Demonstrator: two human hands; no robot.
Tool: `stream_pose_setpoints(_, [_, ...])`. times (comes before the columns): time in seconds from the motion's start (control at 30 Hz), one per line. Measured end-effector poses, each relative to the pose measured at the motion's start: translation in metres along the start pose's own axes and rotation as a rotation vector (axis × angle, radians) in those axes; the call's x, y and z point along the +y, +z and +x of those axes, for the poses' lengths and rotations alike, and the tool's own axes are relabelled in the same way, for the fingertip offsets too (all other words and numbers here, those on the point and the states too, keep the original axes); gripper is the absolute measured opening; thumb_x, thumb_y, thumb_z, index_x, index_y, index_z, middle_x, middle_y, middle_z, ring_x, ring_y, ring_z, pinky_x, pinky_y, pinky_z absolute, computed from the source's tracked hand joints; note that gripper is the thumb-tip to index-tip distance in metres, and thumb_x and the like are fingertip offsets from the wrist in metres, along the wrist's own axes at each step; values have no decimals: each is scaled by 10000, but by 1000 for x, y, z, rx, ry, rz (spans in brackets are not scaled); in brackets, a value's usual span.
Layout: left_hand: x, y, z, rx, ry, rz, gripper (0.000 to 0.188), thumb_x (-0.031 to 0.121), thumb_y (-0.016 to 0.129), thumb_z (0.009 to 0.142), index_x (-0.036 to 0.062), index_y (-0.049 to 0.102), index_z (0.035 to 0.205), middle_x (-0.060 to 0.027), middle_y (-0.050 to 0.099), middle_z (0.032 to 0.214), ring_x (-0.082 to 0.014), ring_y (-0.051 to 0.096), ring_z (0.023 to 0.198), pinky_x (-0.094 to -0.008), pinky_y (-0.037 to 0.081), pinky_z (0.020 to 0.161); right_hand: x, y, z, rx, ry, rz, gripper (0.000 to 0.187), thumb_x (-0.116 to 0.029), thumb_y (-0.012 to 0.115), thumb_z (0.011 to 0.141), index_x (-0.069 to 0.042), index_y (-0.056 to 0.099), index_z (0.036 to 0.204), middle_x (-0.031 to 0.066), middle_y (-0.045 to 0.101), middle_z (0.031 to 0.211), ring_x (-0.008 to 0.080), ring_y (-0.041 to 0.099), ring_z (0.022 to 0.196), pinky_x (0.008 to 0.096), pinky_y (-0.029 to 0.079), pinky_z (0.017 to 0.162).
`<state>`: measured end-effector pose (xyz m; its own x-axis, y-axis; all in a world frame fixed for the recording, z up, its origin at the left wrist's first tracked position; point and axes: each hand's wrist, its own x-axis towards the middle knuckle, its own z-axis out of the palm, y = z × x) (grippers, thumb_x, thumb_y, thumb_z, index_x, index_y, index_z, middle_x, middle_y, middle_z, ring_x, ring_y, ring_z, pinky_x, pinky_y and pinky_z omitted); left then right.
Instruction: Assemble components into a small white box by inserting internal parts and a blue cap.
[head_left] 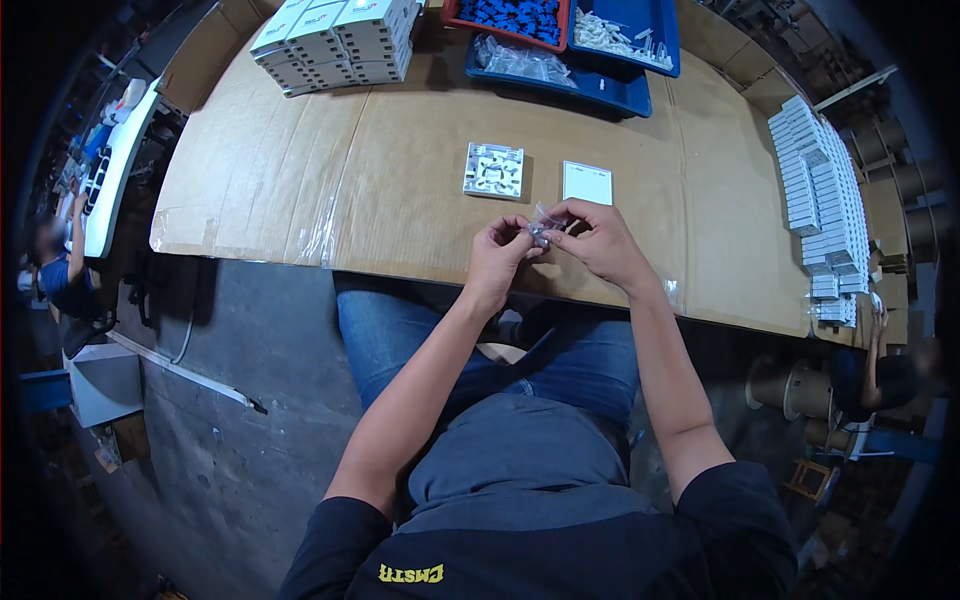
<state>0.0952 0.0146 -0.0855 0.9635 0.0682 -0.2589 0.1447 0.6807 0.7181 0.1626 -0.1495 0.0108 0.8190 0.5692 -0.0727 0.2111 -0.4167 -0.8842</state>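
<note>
My left hand (497,256) and my right hand (598,243) meet over the front edge of the cardboard-covered table. Between their fingertips is a small clear plastic bag (541,228); what it contains is too small to make out. Both hands are closed, fingers pinching the bag from either side. Just beyond them lies a white square plastic box (493,171) with small dark and light parts inside. A flat white cover (587,183) rests to its right, beyond my right hand.
White boxes (345,45) are stacked at the back left. Trays stand at the back: a red one with blue parts (512,18), a blue one with white pieces (622,35), another with clear bags (525,62). Many white units (822,200) are piled right. People work at both sides.
</note>
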Motion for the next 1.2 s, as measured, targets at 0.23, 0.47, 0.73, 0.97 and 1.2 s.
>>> stream_pose_setpoints(0.23, [0, 0, -1, 6, -1, -58, 119, 94, 681, 992, 20, 632, 1071, -49, 688, 972, -114, 708, 874, -234, 584, 747, 7, 3, -3, 58, 17, -9, 171, -67, 797, 900, 5, 738, 1044, 38, 749, 924, 68, 636, 776, 240, 517, 705])
stream_pose_setpoints(0.47, [1, -1, -4, -36, 19, -63, 111, 53, 628, 1020, 11, 609, 1121, -76, 687, 1035, -164, 731, 884, -288, 626, 801, 12, 5, -4, 106, -14, -12, 166, -84, 804, 903, 5, 733, 1024, 46, 747, 913, 75, 639, 757, 251, 523, 695])
stream_pose_setpoints(0.73, [2, 0, -2, -13, 16, -63, 161, 29, 643, 1007, 0, 611, 1163, -76, 684, 1045, -153, 721, 901, -283, 621, 812, 9, 9, -5, 93, -24, -1, 243, -142, 823, 875, 32, 718, 1009, 97, 728, 906, 155, 700, 783, 304, 559, 700])
stream_pose_setpoints(0.97, [4, 1, -4, -20, -2, -33, 164, 71, 658, 1022, -6, 639, 1165, -67, 695, 1056, -135, 704, 857, -267, 606, 790, 11, 4, -6, 63, 6, 72, 197, -124, 787, 915, -15, 704, 1058, 3, 700, 940, 72, 638, 905, 244, 511, 730])
stream_pose_setpoints(1.2, [7, -3, -5, -142, -38, -12, 178, 108, 681, 1021, -3, 666, 1160, -47, 701, 1072, -108, 683, 950, -244, 577, 837, 0, -17, 6, -125, -12, -123, 222, -196, 770, 920, -3, 739, 1024, 83, 723, 893, 161, 667, 825, 320, 529, 739])
